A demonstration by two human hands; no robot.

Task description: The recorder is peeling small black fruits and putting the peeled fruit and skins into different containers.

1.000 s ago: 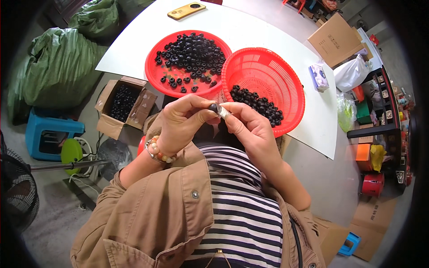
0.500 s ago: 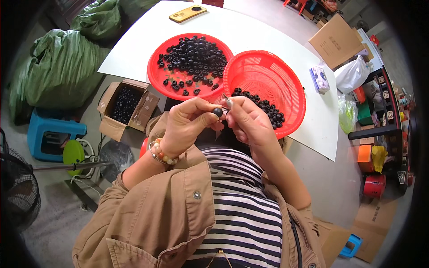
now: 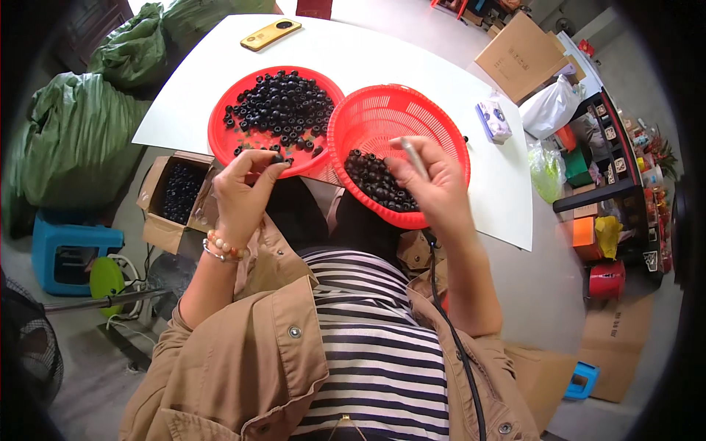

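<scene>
Pinching small black bead (image 3: 277,158) in left hand (image 3: 243,192) at red tray (image 3: 243,140) rim; right hand (image 3: 434,187) gripping thin grey tool (image 3: 413,157) over ribbed plastic basket (image 3: 390,110) nr desk (image 3: 412,62) front edge; tool tip unclear.

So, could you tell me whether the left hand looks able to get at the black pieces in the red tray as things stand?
Probably yes. The left hand hangs at the near rim of the red tray, its fingertips already on one black piece, and nothing lies between it and the heap.

A flat brown carton (image 3: 517,53) lies at the table's far right. A small blue-white packet (image 3: 493,121) sits near it. An open brown box (image 3: 175,198) stands on the floor, left.
</scene>
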